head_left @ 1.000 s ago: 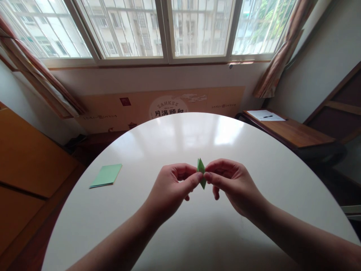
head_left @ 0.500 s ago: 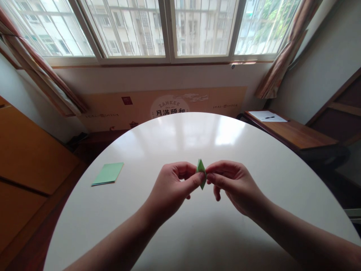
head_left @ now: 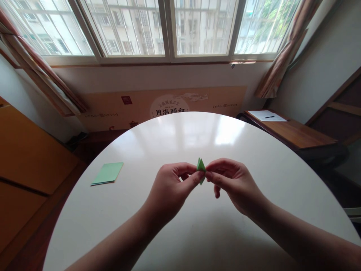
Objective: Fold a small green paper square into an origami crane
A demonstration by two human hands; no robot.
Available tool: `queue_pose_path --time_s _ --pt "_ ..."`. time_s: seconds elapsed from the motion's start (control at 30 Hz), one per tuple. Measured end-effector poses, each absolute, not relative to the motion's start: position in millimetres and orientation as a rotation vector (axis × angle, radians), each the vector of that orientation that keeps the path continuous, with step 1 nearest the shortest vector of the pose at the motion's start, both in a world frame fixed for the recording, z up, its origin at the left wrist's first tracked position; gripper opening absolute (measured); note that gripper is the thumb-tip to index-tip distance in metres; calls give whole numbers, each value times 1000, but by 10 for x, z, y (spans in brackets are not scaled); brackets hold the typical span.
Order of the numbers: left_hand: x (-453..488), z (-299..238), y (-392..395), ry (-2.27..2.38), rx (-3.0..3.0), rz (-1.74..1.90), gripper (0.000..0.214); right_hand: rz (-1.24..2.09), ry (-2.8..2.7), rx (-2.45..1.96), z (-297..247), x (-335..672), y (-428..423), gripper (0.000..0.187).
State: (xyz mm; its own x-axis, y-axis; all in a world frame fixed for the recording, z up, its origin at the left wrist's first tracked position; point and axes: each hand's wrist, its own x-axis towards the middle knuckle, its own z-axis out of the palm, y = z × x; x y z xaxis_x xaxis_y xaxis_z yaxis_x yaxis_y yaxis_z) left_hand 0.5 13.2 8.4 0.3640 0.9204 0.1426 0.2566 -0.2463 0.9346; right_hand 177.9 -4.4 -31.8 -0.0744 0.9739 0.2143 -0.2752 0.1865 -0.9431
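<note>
A small piece of folded green paper [head_left: 200, 165] is held upright over the white table, its pointed tips showing above and below the fingers. My left hand [head_left: 180, 182] pinches it between thumb and forefinger from the left. From the other side, my right hand [head_left: 227, 176] closes thumb and forefinger on the paper's right edge, its lower fingers curled loosely beneath. The thumbs cover the middle of the paper, so its folds there are hidden.
On the left of the round white table [head_left: 135, 150] lies a stack of green square paper [head_left: 107, 173]. A wooden side table [head_left: 304, 131] at the right bears a white sheet [head_left: 263, 115] and a dark pen [head_left: 270, 117]. Windows and curtains stand behind.
The folded paper has tilted slightly between the fingers, and less of its lower tip shows. My right fingertips have come closer to my left thumb. The paper stack has stayed in place.
</note>
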Motion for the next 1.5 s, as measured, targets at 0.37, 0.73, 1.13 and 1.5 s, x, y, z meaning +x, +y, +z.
queue_pose_path --time_s 0.37,0.73,1.13,1.5 --pt "-15 123 167 983 1677 799 20 1338 -1203 -786 -359 1824 -32 29" --pt "-22 141 188 988 1683 739 20 1368 -1206 -841 -334 1832 -11 22" --pt "-17 141 183 966 1649 742 18 1309 -1213 -852 -310 1807 -35 20" --pt "-22 118 210 952 1607 744 18 1334 -1198 -818 -306 1807 -53 19"
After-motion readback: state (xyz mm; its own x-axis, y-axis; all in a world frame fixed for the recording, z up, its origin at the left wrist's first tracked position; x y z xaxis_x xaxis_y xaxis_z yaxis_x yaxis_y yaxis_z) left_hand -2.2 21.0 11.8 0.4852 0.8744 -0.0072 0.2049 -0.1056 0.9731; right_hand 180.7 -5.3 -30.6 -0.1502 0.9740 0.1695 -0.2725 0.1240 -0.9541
